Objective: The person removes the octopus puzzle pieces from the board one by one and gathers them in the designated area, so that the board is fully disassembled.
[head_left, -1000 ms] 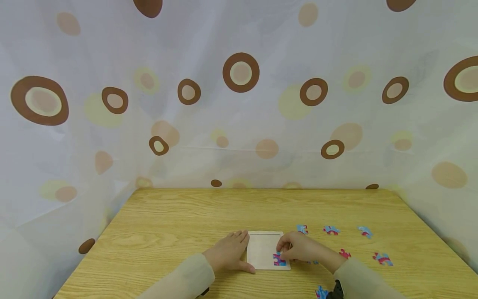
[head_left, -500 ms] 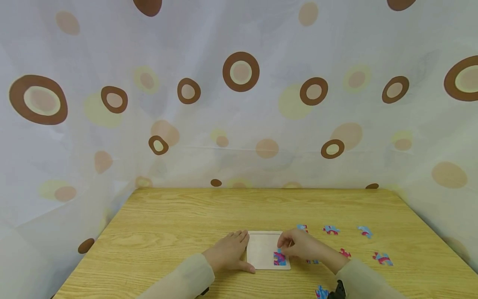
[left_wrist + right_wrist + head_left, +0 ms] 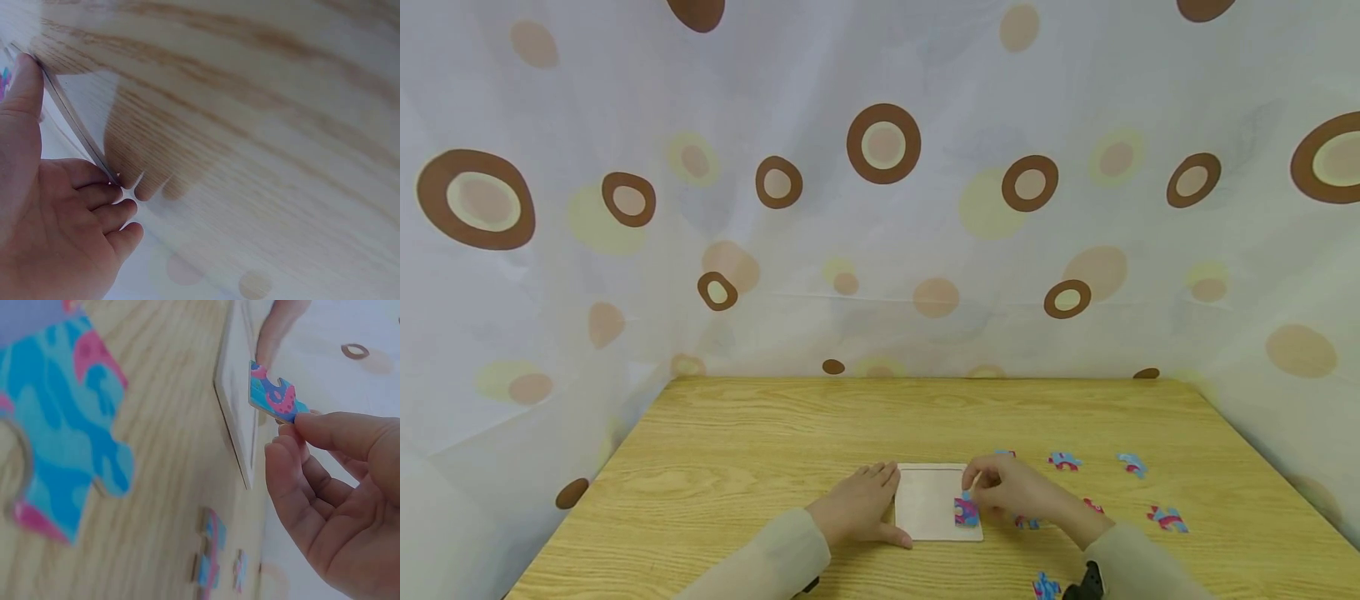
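A square white puzzle tray point(image 3: 922, 503) lies on the wooden table in the head view. My left hand point(image 3: 859, 502) rests along the tray's left side, thumb by the near corner and fingers by the far one. In the left wrist view, the left hand's fingertips point(image 3: 128, 206) are at the tray's edge. My right hand point(image 3: 1011, 490) pinches a blue, pink and purple jigsaw piece point(image 3: 966, 511) by thumb and fingers over the tray's right part. The right wrist view shows this jigsaw piece point(image 3: 273, 394) held tilted, close over the tray.
Loose jigsaw pieces lie to the right: one at the back point(image 3: 1065, 461), another farther right point(image 3: 1132, 464), one nearer the right side point(image 3: 1168, 518), and one close to the front edge point(image 3: 1046, 586). Several others are partly behind the right hand and arm. A patterned curtain point(image 3: 880, 250) encloses the table.
My right hand has shifted slightly right with the pinched jigsaw piece, which moved right and a little up in the head view. The left hand and tray have stayed in place.
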`<state>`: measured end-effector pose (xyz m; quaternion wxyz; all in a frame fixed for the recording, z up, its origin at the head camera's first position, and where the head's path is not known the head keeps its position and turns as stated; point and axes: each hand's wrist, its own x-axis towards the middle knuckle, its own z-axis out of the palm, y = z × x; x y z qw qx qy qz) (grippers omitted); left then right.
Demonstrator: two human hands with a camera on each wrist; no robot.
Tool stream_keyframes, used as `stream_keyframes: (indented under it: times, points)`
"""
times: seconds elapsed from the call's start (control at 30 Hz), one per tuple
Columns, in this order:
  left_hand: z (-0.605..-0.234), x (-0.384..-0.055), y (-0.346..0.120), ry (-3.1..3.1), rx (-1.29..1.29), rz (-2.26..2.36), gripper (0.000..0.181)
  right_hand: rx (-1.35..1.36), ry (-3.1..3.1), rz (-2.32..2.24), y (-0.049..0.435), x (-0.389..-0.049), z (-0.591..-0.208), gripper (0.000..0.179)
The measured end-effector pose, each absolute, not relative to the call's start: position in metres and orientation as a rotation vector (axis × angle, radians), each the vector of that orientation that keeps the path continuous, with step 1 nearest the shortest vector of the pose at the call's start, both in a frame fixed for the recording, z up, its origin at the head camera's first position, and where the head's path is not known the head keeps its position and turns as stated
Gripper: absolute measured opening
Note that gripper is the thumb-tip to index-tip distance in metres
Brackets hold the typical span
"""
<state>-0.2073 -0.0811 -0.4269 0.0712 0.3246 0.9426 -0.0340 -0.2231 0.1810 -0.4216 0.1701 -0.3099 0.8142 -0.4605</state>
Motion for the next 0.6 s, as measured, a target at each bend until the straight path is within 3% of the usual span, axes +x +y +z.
stream_keyframes:
  times: [0.2, 0.6]
  points:
    - [-0.428, -0.208, -0.082, 2.816, 0.983, -0.084, 0.095, -0.825, 2.342, -1.333, 0.204, -0.220, -0.411, 0.008]
    - [-0.427, -0.208, -0.082, 2.801, 0.968, -0.059, 0.094, -0.661, 2.314, -1.426, 0.280, -0.206, -0.399, 0.023]
